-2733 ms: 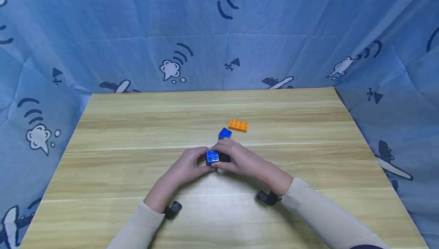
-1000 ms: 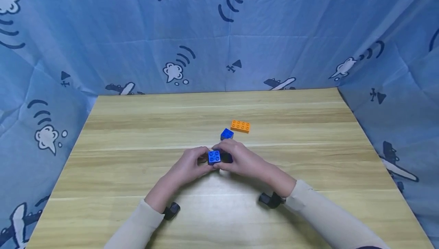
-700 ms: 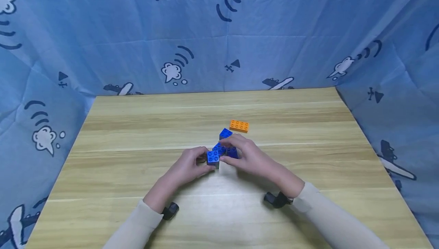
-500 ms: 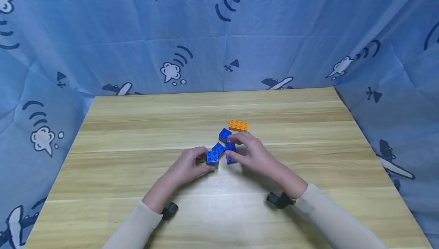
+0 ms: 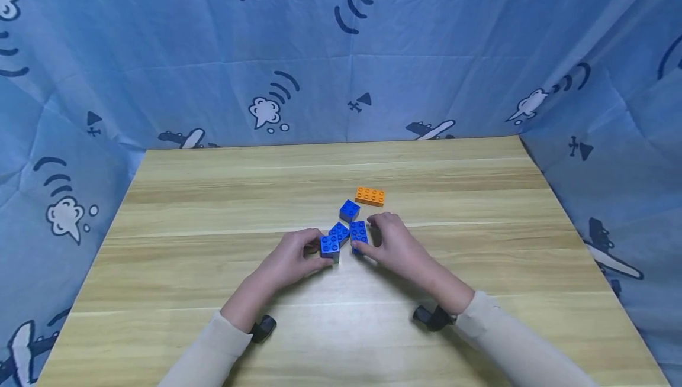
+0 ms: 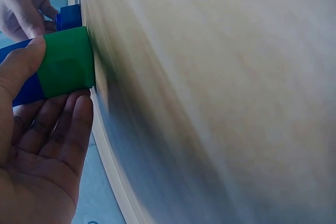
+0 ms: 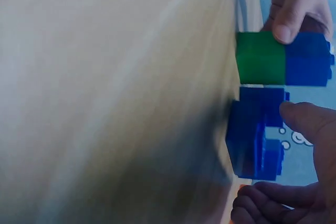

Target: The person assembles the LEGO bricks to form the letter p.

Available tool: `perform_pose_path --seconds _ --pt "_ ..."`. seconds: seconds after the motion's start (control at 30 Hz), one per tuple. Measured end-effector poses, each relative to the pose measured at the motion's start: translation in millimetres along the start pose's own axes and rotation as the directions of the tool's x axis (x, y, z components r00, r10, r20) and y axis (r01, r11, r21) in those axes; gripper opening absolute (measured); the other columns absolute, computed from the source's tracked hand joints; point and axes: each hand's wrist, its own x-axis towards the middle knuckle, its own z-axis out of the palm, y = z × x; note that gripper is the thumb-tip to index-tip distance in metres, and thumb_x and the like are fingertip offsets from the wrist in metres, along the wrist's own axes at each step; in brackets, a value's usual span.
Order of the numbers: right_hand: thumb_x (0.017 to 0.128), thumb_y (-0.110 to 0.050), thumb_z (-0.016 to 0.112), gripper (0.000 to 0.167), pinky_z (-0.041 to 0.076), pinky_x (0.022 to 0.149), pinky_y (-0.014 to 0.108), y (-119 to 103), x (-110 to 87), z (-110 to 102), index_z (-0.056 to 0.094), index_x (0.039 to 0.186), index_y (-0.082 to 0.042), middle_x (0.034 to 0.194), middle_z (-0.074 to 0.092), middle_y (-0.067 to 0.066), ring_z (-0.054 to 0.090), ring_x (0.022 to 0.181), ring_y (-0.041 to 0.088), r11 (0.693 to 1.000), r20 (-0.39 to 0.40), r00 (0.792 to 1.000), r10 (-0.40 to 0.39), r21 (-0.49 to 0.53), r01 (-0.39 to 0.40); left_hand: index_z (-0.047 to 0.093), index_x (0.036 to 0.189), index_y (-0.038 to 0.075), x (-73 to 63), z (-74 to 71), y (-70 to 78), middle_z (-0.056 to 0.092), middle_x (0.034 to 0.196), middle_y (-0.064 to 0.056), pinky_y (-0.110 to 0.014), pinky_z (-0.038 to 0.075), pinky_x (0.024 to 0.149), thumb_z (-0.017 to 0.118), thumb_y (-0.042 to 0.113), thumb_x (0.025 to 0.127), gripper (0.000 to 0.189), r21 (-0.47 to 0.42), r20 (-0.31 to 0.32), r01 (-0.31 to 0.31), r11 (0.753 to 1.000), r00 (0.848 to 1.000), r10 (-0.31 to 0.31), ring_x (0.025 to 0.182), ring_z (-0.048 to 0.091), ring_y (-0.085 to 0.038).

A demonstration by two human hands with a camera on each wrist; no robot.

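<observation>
My left hand [image 5: 294,258] pinches a two-brick stack, a blue brick [image 5: 330,243] on top of a green brick [image 6: 65,61]. The stack stands upright on the table. My right hand [image 5: 404,252] is spread around a longer blue brick [image 5: 359,231] just to the right, with the thumb over its near end. A gap shows between the brick and the other fingers in the right wrist view; whether the thumb touches it I cannot tell. A small blue brick [image 5: 339,232] sits angled between the stack and the longer brick.
Behind these, another small blue brick [image 5: 349,210] stands on the wooden table [image 5: 213,197]. A flat orange brick [image 5: 370,196] lies beyond it, slightly right. A blue printed curtain [image 5: 309,32] closes off the back and sides.
My right hand has left the stack, moved right and shifted around the longer blue brick, uncovering it and the small angled brick. The left hand still holds the stack in the same place.
</observation>
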Motion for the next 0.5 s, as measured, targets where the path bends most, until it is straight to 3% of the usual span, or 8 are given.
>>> perform_pose_path --seconds 0.2,0.5 --pt "0.088 -0.047 0.082 0.068 0.054 0.077 0.032 -1.6 -0.5 8.6 0.064 0.128 0.005 0.107 0.066 0.012 0.055 0.093 0.021 0.999 -0.004 1.000 -0.004 -0.039 0.004 0.071 0.106 0.011 -0.1 0.1 -0.6 0.069 0.093 0.002 -0.025 0.055 0.076 0.086 0.021 0.088 0.025 0.011 -0.006 -0.008 1.000 1.000 0.008 0.085 0.059 -0.015" --pt "0.087 -0.052 0.082 0.067 0.045 0.065 0.026 -8.3 1.4 15.0 0.065 0.118 0.005 0.098 0.061 0.010 0.050 0.086 0.020 0.991 -0.033 0.999 -0.012 -0.134 0.007 0.070 0.101 0.013 0.2 1.5 -0.8 0.064 0.087 0.004 -0.021 0.049 0.069 0.085 0.021 0.088 0.022 0.019 -0.007 -0.014 1.000 1.000 0.014 0.081 0.057 -0.017"
